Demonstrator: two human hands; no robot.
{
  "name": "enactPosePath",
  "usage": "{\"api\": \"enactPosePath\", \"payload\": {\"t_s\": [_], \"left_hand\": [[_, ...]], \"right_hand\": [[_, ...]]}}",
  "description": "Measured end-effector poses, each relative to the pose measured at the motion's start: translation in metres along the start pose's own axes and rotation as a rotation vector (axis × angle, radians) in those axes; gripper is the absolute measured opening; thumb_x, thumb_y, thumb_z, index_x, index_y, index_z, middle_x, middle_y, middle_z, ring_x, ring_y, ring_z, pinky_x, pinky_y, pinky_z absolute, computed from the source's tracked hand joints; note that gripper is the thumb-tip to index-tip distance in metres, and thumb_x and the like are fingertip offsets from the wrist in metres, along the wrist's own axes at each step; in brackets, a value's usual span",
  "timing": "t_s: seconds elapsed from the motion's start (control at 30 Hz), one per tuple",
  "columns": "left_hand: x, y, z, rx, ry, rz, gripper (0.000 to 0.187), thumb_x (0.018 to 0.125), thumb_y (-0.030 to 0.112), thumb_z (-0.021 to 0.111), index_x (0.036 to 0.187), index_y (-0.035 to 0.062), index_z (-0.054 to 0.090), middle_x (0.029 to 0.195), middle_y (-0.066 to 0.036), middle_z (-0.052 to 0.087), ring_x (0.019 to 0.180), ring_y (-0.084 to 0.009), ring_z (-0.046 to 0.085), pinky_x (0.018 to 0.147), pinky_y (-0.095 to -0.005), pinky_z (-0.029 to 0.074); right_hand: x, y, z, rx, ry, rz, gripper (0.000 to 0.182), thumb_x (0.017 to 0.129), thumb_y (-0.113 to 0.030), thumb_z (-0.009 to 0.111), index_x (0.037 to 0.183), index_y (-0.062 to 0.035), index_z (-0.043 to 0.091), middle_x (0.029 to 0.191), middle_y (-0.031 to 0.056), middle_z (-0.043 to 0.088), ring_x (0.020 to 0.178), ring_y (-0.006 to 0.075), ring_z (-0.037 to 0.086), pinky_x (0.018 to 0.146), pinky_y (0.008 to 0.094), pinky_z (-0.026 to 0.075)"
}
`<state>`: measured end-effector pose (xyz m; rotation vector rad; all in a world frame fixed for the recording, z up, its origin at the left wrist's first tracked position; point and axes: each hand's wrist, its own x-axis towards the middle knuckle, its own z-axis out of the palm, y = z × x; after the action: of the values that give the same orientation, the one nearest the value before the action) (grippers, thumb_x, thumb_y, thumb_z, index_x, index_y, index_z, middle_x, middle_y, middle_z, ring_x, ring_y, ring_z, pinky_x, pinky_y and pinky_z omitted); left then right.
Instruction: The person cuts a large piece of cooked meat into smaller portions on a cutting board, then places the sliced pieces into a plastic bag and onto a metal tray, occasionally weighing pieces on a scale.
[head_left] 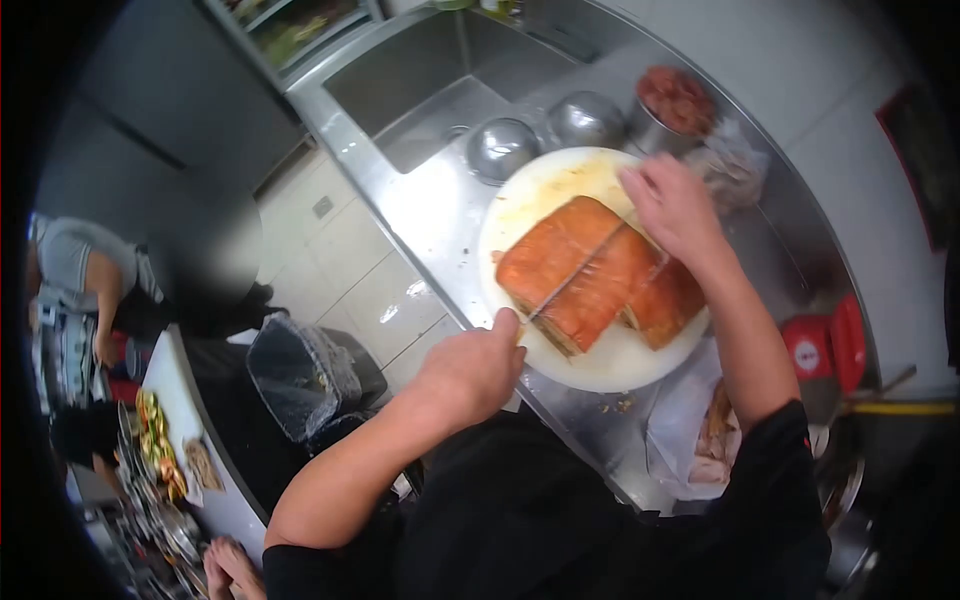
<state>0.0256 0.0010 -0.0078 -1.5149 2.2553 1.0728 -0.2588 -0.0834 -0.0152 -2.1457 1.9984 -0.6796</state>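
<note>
A slab that looks like roast pork (pixel 565 265), orange-brown on top, lies on a round white cutting board (pixel 630 372). A corner section at its right is partly separated by a gap. Across the slab runs the thin blade of a knife (pixel 580 270), seen from above. My left hand (pixel 462 368) is closed around the knife's near end at the board's edge, hiding the handle. My right hand (pixel 672 205) is at the blade's far end, over the board, with curled fingers. Whether those fingers grip the blade or anything else is hidden.
Beyond the board are two upturned metal bowls (pixel 503 150), a container of reddish meat (pixel 677 98) and a sink (pixel 400 85). A plastic bag with meat (pixel 712 455) lies near my right arm. A lined bin (pixel 290 375) stands left; other people work farther left.
</note>
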Motion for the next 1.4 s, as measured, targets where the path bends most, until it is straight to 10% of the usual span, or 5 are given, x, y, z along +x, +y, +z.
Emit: {"api": "enactPosePath", "payload": {"t_s": [0.37, 0.73, 1.0, 1.2, 1.4], "left_hand": [[-0.002, 0.001, -0.002, 0.176, -0.021, 0.011, 0.025, 0.104, 0.027, 0.051, 0.110, 0.0042, 0.043, 0.082, -0.025, 0.069, 0.081, -0.0483, 0.068, 0.071, -0.0570, 0.053], [0.040, -0.055, 0.051, 0.276, 0.374, 0.249, 0.025, 0.098, 0.025, 0.065, 0.099, 0.0060, 0.048, 0.070, -0.013, 0.065, 0.058, -0.0346, 0.066, 0.050, -0.0445, 0.053], [0.019, 0.004, -0.032, 0.255, -0.114, 0.068, 0.024, 0.103, 0.025, 0.054, 0.108, 0.0037, 0.043, 0.076, -0.019, 0.070, 0.075, -0.0411, 0.071, 0.067, -0.0520, 0.055], [0.038, -0.034, 0.027, 0.235, 0.079, 0.118, 0.017, 0.093, 0.006, 0.053, 0.109, 0.0026, 0.048, 0.077, -0.017, 0.072, 0.070, -0.0359, 0.074, 0.060, -0.0461, 0.059], [0.030, -0.009, 0.011, 0.312, 0.076, 0.052, 0.023, 0.102, 0.025, 0.055, 0.107, 0.0035, 0.046, 0.073, -0.016, 0.070, 0.065, -0.0384, 0.070, 0.057, -0.0496, 0.055]], "right_hand": [[0.028, 0.025, 0.071, -0.008, -0.418, -0.438, 0.091, 0.093, -0.070, 0.053, 0.158, -0.0088, 0.037, 0.164, 0.0265, 0.028, 0.154, 0.0458, 0.017, 0.125, 0.0530, 0.021], [0.026, 0.010, 0.069, -0.017, -0.358, -0.183, 0.108, 0.089, -0.076, 0.054, 0.162, -0.0015, 0.024, 0.166, 0.0275, 0.024, 0.156, 0.0443, 0.014, 0.127, 0.0504, 0.018], [0.035, 0.043, 0.088, 0.340, -0.430, -0.162, 0.099, 0.096, -0.070, 0.046, 0.160, 0.0016, 0.024, 0.164, 0.0293, 0.025, 0.156, 0.0455, 0.013, 0.127, 0.0508, 0.015], [0.031, 0.037, 0.083, 0.180, -0.439, -0.259, 0.095, 0.097, -0.067, 0.046, 0.159, 0.0029, 0.025, 0.164, 0.0284, 0.026, 0.155, 0.0467, 0.015, 0.127, 0.0507, 0.014], [0.035, 0.057, 0.101, 0.366, -0.318, -0.194, 0.093, 0.098, -0.064, 0.045, 0.158, 0.0045, 0.026, 0.163, 0.0300, 0.027, 0.153, 0.0468, 0.019, 0.127, 0.0498, 0.015]]}}
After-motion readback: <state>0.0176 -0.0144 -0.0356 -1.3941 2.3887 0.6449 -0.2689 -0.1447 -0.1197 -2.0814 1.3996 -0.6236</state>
